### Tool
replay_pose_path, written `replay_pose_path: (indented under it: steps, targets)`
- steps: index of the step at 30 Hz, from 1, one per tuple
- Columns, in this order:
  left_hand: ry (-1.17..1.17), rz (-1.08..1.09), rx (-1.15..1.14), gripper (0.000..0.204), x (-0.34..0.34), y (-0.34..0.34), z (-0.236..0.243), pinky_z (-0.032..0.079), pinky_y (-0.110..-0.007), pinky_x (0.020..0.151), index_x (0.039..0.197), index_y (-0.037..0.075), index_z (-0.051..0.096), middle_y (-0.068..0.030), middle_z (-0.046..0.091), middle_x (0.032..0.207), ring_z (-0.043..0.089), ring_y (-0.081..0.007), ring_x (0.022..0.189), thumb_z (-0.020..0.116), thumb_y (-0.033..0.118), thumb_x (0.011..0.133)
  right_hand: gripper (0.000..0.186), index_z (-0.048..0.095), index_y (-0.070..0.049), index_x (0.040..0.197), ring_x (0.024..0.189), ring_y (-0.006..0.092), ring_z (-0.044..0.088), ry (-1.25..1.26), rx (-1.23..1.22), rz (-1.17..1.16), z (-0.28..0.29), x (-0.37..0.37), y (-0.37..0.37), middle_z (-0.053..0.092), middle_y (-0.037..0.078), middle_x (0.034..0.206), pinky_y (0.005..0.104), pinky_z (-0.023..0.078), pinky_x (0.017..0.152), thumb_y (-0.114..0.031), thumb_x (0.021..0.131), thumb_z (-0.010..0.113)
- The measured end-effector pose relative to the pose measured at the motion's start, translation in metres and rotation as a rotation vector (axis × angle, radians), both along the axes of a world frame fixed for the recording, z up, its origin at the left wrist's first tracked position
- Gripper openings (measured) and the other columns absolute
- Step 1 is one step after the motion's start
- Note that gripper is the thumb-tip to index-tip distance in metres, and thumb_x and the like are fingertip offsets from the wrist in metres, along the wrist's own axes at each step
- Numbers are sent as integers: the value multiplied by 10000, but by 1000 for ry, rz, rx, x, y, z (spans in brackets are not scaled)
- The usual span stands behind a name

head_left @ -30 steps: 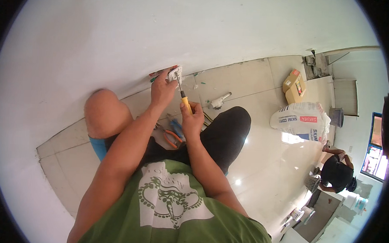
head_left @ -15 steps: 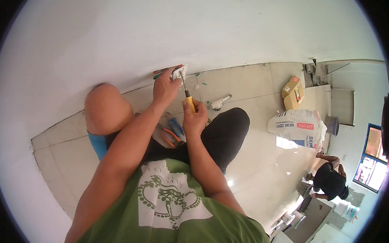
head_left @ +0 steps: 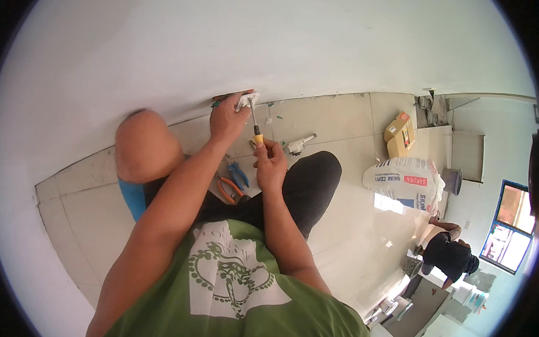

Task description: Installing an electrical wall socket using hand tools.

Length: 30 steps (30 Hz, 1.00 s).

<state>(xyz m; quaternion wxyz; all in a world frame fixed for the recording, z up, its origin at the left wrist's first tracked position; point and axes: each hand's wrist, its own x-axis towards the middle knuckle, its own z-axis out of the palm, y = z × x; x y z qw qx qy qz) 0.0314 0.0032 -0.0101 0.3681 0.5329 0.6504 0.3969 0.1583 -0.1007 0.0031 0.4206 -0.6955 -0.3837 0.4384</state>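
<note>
My left hand [head_left: 226, 120] is closed on a small white electrical fitting [head_left: 249, 100], held against the foot of the wall. The fitting looks like a socket or switch body, though its details are too small to tell. In my right hand [head_left: 271, 167] is a yellow-handled screwdriver [head_left: 254, 119], fingers wrapped round the handle. Its shaft points up to the fitting, and the tip seems to touch it. Between my legs on the floor lie blue-handled pliers [head_left: 238, 174] and an orange-handled tool [head_left: 228, 191]. Behind my left fingers the wall opening is mostly hidden.
A white torch-like tool [head_left: 300, 144] lies on the tiles beside my right knee, with scraps near the wall. Farther right are a cardboard box [head_left: 399, 137], a large white bag [head_left: 402, 180] and a grey bucket [head_left: 452, 181]. Another person [head_left: 450, 255] bends over at far right.
My right fingers have shifted round the screwdriver handle, covering more of it. My left hand still holds the fitting at the wall. The person at far right has changed arm position.
</note>
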Motion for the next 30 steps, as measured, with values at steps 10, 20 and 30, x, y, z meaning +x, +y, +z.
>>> replay_pose_path:
  steps: [10,20,30]
  targets:
    - [-41,-8,-82,470,0,2,-1,515,-412,685,1296,242,690,-126,679,770,638,-273,669,649,223,828,425,572,-29,1200,524,85,437,1059,-404,-91,-1,16,8,564,24,807,196,316,396,-409,1086,421]
    - [-35,-34,-107,514,2,1,7,516,-399,692,1326,219,672,-128,684,809,638,-270,681,647,212,812,291,601,-12,1129,552,75,491,276,-46,-58,-20,-2,-2,636,57,825,215,324,420,-291,1049,569]
    - [12,-14,-74,537,-2,2,5,517,-402,700,1354,190,651,-144,688,827,648,-275,701,640,205,816,342,599,-38,1127,553,78,479,994,-295,-174,-6,6,2,636,48,822,216,341,427,-368,1056,540]
